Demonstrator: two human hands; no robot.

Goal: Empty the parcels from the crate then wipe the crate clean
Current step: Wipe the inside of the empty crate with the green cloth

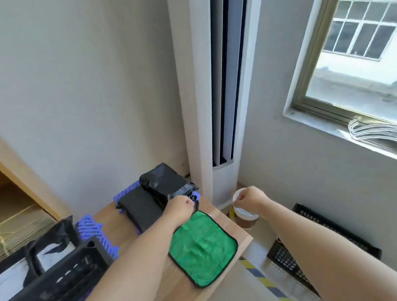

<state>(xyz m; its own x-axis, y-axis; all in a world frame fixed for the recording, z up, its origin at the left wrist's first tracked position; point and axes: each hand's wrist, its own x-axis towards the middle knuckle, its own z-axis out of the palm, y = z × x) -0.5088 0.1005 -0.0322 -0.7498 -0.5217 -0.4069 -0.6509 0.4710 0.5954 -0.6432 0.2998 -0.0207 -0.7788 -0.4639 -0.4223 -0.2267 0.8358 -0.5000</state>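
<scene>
A black slatted crate (56, 279) stands at the lower left of the wooden table (115, 220). In it lie black parcels with white labels (54, 251), and a purple crate (93, 229) shows behind it. At the table's far end, two black parcels, one bulky (166, 181) and one flat (141, 208), rest on another purple crate (126, 191). My left hand (180, 207) pinches the near corner of the bulky parcel. A green cloth with black trim (202, 248) lies flat by the table's right edge. My right hand (249, 199) is a closed fist off the table's right side.
Under my right hand stands a white-lidded brown cup (245, 217). A tall white air conditioner (209, 96) fills the corner. Black crates (335, 232) and yellow-striped tape (264, 280) are on the floor at right. A wooden shelf with bundled cardboard (9, 227) is at left.
</scene>
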